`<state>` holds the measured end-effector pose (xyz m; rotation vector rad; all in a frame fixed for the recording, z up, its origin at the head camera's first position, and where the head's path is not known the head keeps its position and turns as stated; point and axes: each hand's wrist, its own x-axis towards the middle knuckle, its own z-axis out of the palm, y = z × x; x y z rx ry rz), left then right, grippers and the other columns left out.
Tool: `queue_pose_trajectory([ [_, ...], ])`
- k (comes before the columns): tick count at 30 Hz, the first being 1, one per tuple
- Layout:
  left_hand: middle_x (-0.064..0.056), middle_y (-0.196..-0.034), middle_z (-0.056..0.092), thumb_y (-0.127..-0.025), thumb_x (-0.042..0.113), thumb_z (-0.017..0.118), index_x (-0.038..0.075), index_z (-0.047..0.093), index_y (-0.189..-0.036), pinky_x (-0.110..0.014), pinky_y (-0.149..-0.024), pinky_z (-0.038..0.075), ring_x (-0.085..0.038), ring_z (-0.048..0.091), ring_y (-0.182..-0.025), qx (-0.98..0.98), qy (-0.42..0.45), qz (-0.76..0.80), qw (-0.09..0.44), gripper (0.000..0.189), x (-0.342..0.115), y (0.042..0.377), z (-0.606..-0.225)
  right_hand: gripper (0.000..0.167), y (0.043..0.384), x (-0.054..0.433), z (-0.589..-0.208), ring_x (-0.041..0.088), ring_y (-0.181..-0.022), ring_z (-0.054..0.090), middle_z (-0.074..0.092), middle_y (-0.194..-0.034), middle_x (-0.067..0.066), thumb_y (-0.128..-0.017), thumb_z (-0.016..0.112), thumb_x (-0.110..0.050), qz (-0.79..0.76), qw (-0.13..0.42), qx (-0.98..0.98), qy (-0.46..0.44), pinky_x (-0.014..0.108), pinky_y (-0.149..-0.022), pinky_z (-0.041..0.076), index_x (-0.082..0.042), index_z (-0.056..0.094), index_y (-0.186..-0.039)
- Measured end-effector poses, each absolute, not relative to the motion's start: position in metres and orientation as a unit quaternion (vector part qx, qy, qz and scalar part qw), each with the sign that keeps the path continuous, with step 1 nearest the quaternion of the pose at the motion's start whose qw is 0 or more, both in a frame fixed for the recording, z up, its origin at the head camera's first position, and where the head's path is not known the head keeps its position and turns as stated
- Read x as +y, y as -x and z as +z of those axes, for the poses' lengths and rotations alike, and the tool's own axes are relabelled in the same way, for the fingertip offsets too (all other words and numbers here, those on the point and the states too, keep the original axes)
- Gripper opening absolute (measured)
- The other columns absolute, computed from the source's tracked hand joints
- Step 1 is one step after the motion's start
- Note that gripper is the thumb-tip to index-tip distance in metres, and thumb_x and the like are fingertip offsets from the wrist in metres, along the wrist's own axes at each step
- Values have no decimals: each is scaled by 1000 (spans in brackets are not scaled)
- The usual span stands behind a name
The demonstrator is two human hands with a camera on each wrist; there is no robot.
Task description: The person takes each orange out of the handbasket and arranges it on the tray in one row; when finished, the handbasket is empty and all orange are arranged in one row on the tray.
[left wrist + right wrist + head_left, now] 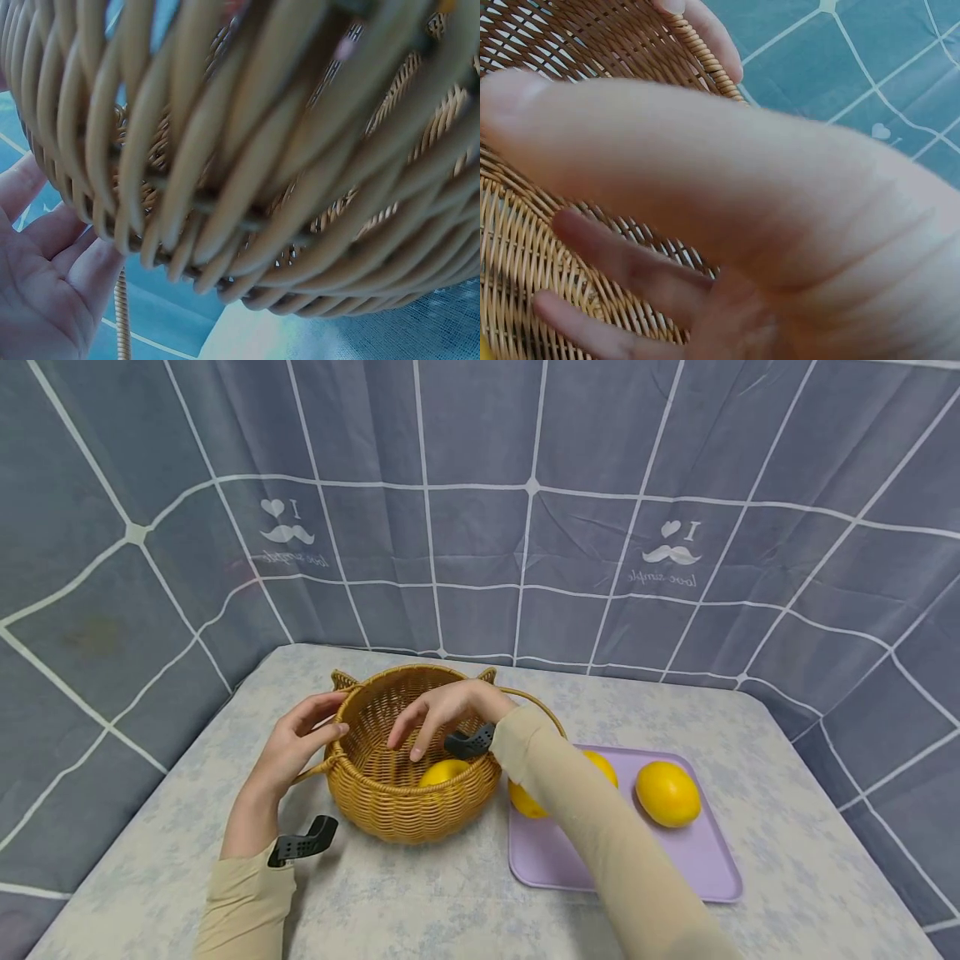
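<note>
A round wicker basket (412, 814) with two ear-like points on its rim stands on the table, a yellow lemon (444, 772) lying inside. My left hand (296, 739) grips the basket's left rim, thumb over the edge and fingers outside; in the left wrist view, the left hand (52, 277) lies against the woven wall (225, 150). Above the basket's opening hovers my right hand (442, 714), fingers loosely bent and holding nothing. In the right wrist view, the right hand's thumb (630, 142) and fingers are spread apart over the weave.
Right of the basket lies a purple tray (555, 868) with a lemon (667, 794) on its right side. Two more lemons, one at the tray's left (527, 802) and one behind (602, 766), are partly covered by my right sleeve. A grid-patterned curtain (480, 543) hangs behind the table.
</note>
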<state>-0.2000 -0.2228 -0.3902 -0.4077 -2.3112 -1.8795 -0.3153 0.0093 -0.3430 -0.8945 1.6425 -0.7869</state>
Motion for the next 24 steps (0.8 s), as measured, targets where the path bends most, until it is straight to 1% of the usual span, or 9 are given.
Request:
queue_pose_trajectory([
  [2, -6, -133, 47, -93, 12, 59, 2, 47, -134, -14, -90, 44, -7, 43, -122, -768, 135, -623, 68, 44, -224, 200, -390, 49, 316, 9, -345, 17, -119, 46, 44, -138, 17, -86, 65, 0, -318, 538, 684, 376, 30, -94, 44, 3, 50, -132],
  [4, -6, -133, 47, -93, 12, 59, 2, 47, -134, -15, -90, 44, -7, 43, -122, -766, 139, -623, 69, 44, -224, 200, -390, 49, 315, 9, -346, 21, -127, 40, 45, -138, 16, -85, 65, 1, -311, 543, 681, 380, 24, -96, 42, 4, 50, -131],
  [9, -3, -131, 48, -93, 11, 59, 1, 47, -133, -15, -90, 44, -5, 43, -120, -765, 145, -624, 71, 43, -224, 199, -392, 48, 315, 9, -348, 30, -132, 35, 48, -136, 12, -84, 66, 2, -300, 557, 678, 374, 24, -97, 43, 3, 52, -130],
  [15, -3, -131, 48, -93, 11, 59, 1, 47, -134, -15, -90, 44, -5, 43, -121, -764, 145, -625, 71, 43, -223, 199, -392, 51, 314, 10, -348, 28, -132, 35, 45, -139, 15, -85, 66, 2, -280, 558, 681, 384, 23, -97, 42, 3, 50, -133],
  [18, -3, -132, 47, -93, 12, 59, 2, 47, -134, -15, -90, 44, -6, 43, -121, -765, 143, -624, 70, 44, -223, 198, -391, 52, 314, 10, -348, 29, -133, 33, 45, -140, 14, -84, 66, 1, -271, 562, 679, 386, 24, -97, 42, 3, 49, -134],
  [22, -3, -133, 47, -93, 12, 59, 3, 47, -134, -15, -90, 44, -6, 43, -122, -766, 140, -624, 68, 44, -223, 198, -392, 53, 314, 10, -349, 27, -133, 33, 49, -137, 8, -83, 68, 0, -253, 563, 684, 390, 22, -97, 41, 0, 51, -133],
  [24, -3, -133, 47, -93, 12, 59, 3, 47, -135, -15, -90, 44, -6, 43, -121, -766, 139, -624, 67, 44, -223, 198, -392, 53, 315, 10, -349, 26, -133, 34, 49, -137, 6, -83, 69, 0, -245, 563, 686, 390, 22, -95, 43, -1, 52, -133],
])
